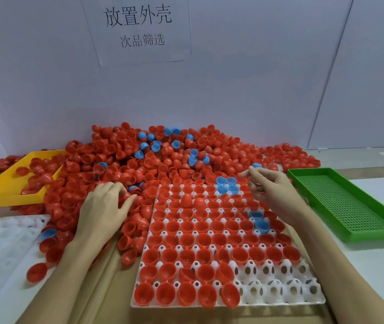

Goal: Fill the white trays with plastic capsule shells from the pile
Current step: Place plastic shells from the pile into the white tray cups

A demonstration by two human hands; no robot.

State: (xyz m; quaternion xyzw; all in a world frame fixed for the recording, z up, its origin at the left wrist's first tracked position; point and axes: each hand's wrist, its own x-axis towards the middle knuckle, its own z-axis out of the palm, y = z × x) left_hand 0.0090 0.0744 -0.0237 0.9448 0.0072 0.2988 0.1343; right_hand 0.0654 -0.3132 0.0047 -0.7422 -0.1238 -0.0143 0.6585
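left hand (103,208) presses shells (139,160), fingertips buried; right hand's (271,188) grip unclear.

Only readable text: one white paper sheet (137,31) taped to the pale back wall (256,66), above the pile. Two lines of black Chinese print. Top line, large: 放置外壳. Second line, smaller, centred under it: 次品筛选. Sheet hangs slightly tilted. No legible print, numbers or brand marks on the trays or the shells.
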